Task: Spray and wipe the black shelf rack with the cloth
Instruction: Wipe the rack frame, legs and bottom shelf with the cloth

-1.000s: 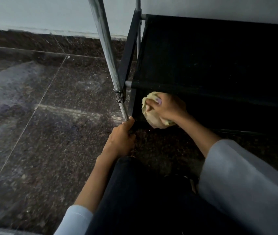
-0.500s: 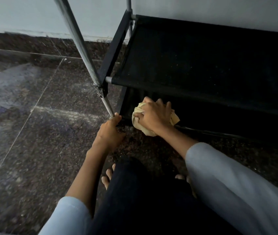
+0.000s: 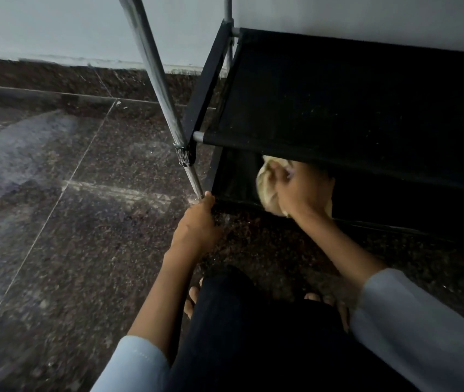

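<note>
Fingers of the right hand [image 3: 301,190] curl over a bunched pale-yellow cloth [image 3: 266,193] and press it onto the lowest black fabric tier [image 3: 233,179] of the shelf rack [image 3: 352,108], close to that tier's left end and just under the front edge of the tier above. Part of the cloth is hidden behind the hand, and its far side disappears into the shadow beneath the upper tier. The left hand [image 3: 197,226] is wrapped round the bottom of the rack's front-left metal post [image 3: 154,69], gripping it just above the floor, with the thumb lying along the tube. The post rises tilted toward the upper left, with a black plastic joint [image 3: 184,157] partway up where the upper tier's silver crossbar meets it. The rack stands on a dark speckled stone floor [image 3: 69,222] against a pale wall [image 3: 55,24] with a dark skirting band. Both forearms come out of light-coloured sleeves [image 3: 423,335], and dark trousers [image 3: 253,335] with bare toes [image 3: 191,304] beside them fill the bottom of the view.
</note>
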A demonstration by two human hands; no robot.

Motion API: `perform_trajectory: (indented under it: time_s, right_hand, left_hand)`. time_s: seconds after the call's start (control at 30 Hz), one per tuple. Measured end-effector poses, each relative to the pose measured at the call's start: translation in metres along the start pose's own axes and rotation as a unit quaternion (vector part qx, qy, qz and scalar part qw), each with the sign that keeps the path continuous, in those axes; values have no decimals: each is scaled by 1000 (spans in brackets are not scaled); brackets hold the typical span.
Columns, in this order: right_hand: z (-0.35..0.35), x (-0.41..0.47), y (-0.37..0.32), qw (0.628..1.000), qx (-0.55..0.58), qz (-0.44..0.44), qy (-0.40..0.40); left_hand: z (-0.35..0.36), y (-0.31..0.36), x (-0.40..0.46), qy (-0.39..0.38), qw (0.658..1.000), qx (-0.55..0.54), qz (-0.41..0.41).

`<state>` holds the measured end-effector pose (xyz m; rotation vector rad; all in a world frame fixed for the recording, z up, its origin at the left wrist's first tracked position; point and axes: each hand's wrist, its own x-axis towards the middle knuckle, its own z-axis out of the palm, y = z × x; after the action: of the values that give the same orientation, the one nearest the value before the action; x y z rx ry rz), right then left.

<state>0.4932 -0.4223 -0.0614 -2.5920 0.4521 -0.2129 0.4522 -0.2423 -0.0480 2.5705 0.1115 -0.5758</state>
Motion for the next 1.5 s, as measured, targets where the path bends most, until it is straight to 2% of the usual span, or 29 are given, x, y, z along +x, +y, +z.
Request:
perform_trajectory:
  time_s: [0.1, 0.2, 0.37, 0.53, 0.67, 0.77, 0.87, 1.03, 1.13, 1.27, 1.37, 1.5]
  right_hand:
    - [13, -35, -27, 967, -95, -215, -95]
    - [25, -42, -38, 936, -169, -274, -139]
    - [7, -33, -2, 946, -204, -219, -121]
    - [-18, -37, 67, 963, -208, -162, -53]
    - [-27, -35, 75, 963, -227, -139, -48]
    - [-29, -31, 66, 970, -206, -127, -18]
    - [-24, -30, 57, 962, -223, -145, -56]
    - [3, -23, 1, 948, -188, -238, -98]
    - [12, -18, -12, 954, -170, -207, -132]
    - [8, -17, 3, 970, -144, -144, -133]
    - [-6, -14, 29, 978, -138, -108, -116]
    - [-31, -9, 78, 975, -176, -104, -88]
  left_hand:
    - [5, 9, 0, 3, 997, 81, -14]
    - [9, 14, -8, -42, 986, 151, -64]
    - [16, 27, -13, -5, 963, 264, -48]
    - [17, 42, -3, 42, 930, 364, -42]
    - [16, 54, -1, 70, 902, 426, -12]
    - [13, 49, 4, 90, 924, 371, 24]
    - [5, 34, 6, 81, 953, 290, 44]
    - [10, 28, 5, 95, 945, 306, 62]
    - [9, 26, 5, 102, 946, 302, 51]
    - [11, 27, 4, 103, 947, 300, 45]
    - [10, 27, 4, 102, 947, 300, 46]
    - [10, 29, 6, 96, 950, 294, 35]
